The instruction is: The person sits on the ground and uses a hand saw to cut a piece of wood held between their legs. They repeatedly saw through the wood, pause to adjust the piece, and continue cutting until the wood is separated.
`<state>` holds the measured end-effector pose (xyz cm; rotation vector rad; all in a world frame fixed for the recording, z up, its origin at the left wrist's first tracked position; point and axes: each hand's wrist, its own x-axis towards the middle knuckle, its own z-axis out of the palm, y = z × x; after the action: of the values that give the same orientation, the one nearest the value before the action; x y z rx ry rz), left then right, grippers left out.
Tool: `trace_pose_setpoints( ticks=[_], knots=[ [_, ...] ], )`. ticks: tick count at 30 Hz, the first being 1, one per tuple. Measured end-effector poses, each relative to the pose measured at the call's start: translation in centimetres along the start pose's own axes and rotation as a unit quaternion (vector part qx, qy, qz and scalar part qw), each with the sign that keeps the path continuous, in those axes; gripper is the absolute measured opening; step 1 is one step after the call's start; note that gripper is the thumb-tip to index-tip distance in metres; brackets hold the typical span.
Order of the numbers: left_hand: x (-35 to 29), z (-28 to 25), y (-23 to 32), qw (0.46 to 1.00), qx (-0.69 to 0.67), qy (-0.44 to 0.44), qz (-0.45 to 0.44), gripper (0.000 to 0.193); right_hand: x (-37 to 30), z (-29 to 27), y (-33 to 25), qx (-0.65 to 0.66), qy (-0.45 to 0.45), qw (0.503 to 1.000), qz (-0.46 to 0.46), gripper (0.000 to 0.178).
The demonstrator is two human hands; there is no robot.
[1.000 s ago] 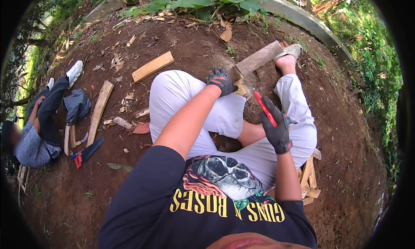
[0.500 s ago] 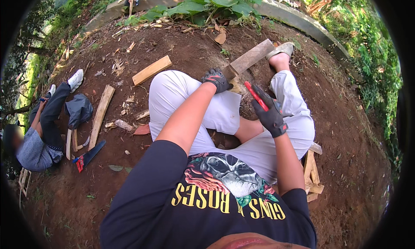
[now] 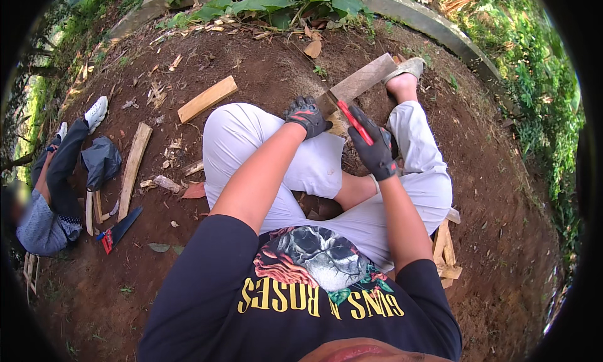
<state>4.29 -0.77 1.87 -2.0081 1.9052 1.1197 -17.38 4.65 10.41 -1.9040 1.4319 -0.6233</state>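
A weathered plank [image 3: 365, 78] lies at a slant in front of me, its far end by my sandalled foot. My gloved left hand [image 3: 306, 118] presses on its near left end, fingers curled over the wood. In my gloved right hand [image 3: 375, 149] is a hand saw [image 3: 355, 122] with a red handle, gripped with the fingers closed. The thin dark blade meets the plank just right of my left hand; most of it is hidden. A pale piece of wood [image 3: 340, 128] shows under the plank between my hands.
A cut wood block [image 3: 207, 99] and a long board [image 3: 134, 170] lie left on the soil. Another saw [image 3: 119, 230] rests near a seated person [image 3: 47, 217]. Wood pieces [image 3: 446, 252] are stacked by my right thigh. A concrete kerb [image 3: 440, 32] and leafy plants [image 3: 276, 7] border the far side.
My right hand and the saw have moved away from me, toward the plank. My left hand stays on the plank's end. The whole view has shifted slightly.
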Motion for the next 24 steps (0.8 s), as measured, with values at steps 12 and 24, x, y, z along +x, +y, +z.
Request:
trace_pose_setpoints(
  ticks=[12,24],
  knots=[
    [0.4,-0.2,-0.3,1.000,0.022,0.016,-0.005,0.115,-6.4,-4.1,-0.8,-0.023,-0.016,0.999,0.040,0.054],
    [0.3,0.0,-0.5,1.000,0.006,0.006,-0.007,0.117,-8.4,-3.8,-2.1,-0.041,0.002,0.999,0.025,0.054]
  ],
)
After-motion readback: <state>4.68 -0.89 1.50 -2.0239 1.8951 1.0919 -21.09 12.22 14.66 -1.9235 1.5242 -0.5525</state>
